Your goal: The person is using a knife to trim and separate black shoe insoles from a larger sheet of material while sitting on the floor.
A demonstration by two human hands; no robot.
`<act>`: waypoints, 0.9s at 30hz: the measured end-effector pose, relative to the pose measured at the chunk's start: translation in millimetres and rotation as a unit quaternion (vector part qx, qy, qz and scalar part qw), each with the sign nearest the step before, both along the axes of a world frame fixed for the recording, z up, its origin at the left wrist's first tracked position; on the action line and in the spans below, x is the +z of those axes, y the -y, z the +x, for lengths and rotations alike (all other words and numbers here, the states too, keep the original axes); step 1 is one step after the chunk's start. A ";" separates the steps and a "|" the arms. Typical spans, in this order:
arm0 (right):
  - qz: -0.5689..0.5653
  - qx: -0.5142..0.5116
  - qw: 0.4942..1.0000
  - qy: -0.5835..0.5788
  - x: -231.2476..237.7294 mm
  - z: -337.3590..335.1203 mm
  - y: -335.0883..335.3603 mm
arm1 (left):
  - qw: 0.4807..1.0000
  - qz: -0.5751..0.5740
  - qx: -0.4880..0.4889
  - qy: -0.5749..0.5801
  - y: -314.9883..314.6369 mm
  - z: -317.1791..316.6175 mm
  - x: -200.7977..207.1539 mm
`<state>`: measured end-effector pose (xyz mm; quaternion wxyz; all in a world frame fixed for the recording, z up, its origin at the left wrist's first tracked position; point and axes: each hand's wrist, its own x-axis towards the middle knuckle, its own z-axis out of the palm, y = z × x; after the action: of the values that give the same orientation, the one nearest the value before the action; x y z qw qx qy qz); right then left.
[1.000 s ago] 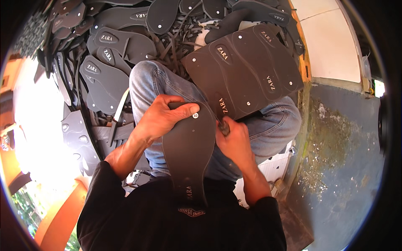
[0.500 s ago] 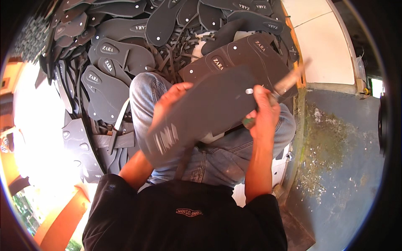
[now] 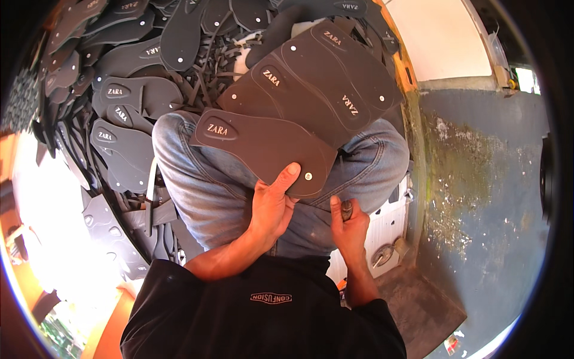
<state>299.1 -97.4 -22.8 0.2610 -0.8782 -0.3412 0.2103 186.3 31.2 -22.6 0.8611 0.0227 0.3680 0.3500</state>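
Note:
My left hand [image 3: 272, 206] grips the heel end of a dark foam sandal sole [image 3: 263, 140], thumb on top near a small white round mark. Its near edge follows the sole's curve, and a strip of foam lies outside the outline on the far side. Beyond it, and partly under it, a larger foam sheet [image 3: 305, 90] with several sole outlines rests across my knees. My right hand [image 3: 351, 230] is closed round a tool with a rounded dark handle [image 3: 347, 209], held over my lap to the right of the sole. The tool's working end is hidden.
Cut dark soles [image 3: 122, 152] lie piled to the left and far side, among narrow foam offcuts [image 3: 203, 90]. A stained grey wall or floor surface [image 3: 478, 197] runs along the right. A brown block [image 3: 412, 305] sits by my right elbow.
The foam piece has been turned over and lowered, now showing its printed face. My left hand has shifted to its near end. My right hand has let go of it and drawn back with the tool.

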 end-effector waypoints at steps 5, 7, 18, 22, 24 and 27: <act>-0.047 -0.007 0.999 0.004 -7.7 -12.7 10.2 | 1.000 0.004 -0.008 0.010 2.5 -0.7 -7.1; -0.082 -0.003 0.996 -0.017 -3.6 -14.9 4.3 | 1.000 0.026 -0.016 -0.005 2.1 -9.1 -13.3; 0.030 0.114 0.981 -0.154 -14.6 -14.5 -58.1 | 0.996 0.025 -0.071 -0.054 18.6 -50.2 -22.6; 0.107 0.183 0.965 -0.155 -29.8 -18.1 -70.5 | 0.993 0.022 -0.116 -0.029 26.6 -70.6 -26.8; 0.073 0.075 0.952 -0.289 -31.1 -17.2 -73.8 | 0.992 0.041 -0.119 -0.029 21.7 -75.8 -23.1; 0.040 -0.013 0.865 -0.500 -9.5 -11.4 -83.1 | 0.984 0.054 -0.166 -0.046 16.3 -86.6 -18.0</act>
<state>287.7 -14.3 -32.3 0.4342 -0.6487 -0.1612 0.6039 99.7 14.9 -40.6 0.8869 0.1459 0.3790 0.2203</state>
